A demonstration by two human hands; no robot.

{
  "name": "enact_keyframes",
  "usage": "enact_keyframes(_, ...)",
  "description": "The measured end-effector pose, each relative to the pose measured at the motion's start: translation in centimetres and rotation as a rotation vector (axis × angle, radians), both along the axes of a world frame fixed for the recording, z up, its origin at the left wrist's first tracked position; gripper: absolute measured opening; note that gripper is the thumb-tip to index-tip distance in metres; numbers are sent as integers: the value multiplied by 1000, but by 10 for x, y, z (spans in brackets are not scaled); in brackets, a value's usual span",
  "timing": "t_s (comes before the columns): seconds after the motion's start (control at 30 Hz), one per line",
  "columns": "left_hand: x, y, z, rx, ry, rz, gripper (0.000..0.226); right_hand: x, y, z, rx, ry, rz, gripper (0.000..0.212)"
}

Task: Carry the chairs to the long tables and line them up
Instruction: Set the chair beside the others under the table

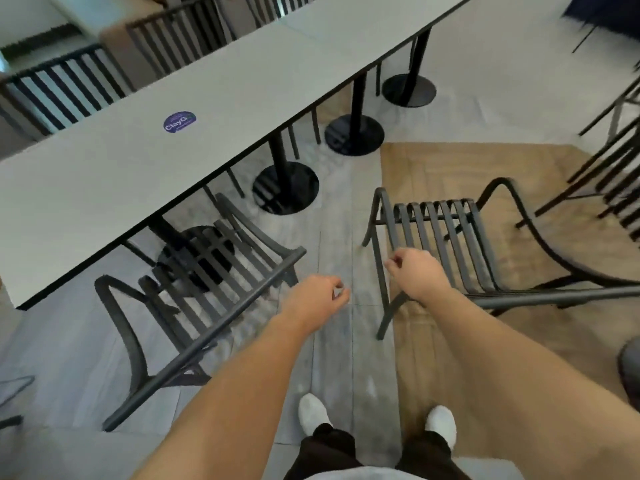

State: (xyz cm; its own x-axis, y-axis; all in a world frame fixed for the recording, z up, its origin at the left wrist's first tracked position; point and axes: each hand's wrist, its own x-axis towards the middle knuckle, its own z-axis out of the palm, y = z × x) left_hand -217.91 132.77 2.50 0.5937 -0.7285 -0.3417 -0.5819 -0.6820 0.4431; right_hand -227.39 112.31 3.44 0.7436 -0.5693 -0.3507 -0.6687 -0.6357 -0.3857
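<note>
Hands hang before me, left grip [317,297] and right grip [417,273] loosely curled, holding nothing, between one slatted chair [201,292] tucked at the long desk [194,109] and another [450,244] apart.

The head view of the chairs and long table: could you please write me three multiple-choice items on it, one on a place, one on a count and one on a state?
1. Where does the round purple sticker lie?
A. on the long table's top
B. on the floor
C. on a chair seat

2. How many round black table bases show along the near side of the table?
A. one
B. two
C. four

3. What are the left hand and the right hand holding?
A. one chair each
B. nothing
C. one chair together

Answers: 1 A, the sticker sits on the pale tabletop. 2 C, four dark discs stand on the floor, one behind the left chair. 3 B, both hands hang loosely curled between the left chair and the right chair.
</note>
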Motion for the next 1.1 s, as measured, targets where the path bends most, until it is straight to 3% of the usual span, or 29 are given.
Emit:
enact_keyframes(0.3, -114, -137, 2, -7, 48, -98, 35, -132, -127, 0, 7, 69, -127, 24)
enact_keyframes(0.57, -198, -230, -23, -44, 93, -95, 40, -221, -226, -16, 21, 113, -57, 26)
enact_keyframes(0.77, -213, -262, -33, -7, 71, -86, 40, -237, -270, -30, 92, 155, -57, 36)
enact_keyframes(0.9, -204, -284, -45, 47, 74, -93, 43, -232, -289, -39, 129, 267, -14, 53)
enact_keyframes(1.0, -198, -302, -54, 111, 104, -175, 47, -234, -300, -46, 137, 361, 36, 68)
enact_keyframes(1.1, -194, -319, -66, 202, 168, -252, 45, -234, -315, -51, 145, 449, 109, 68)
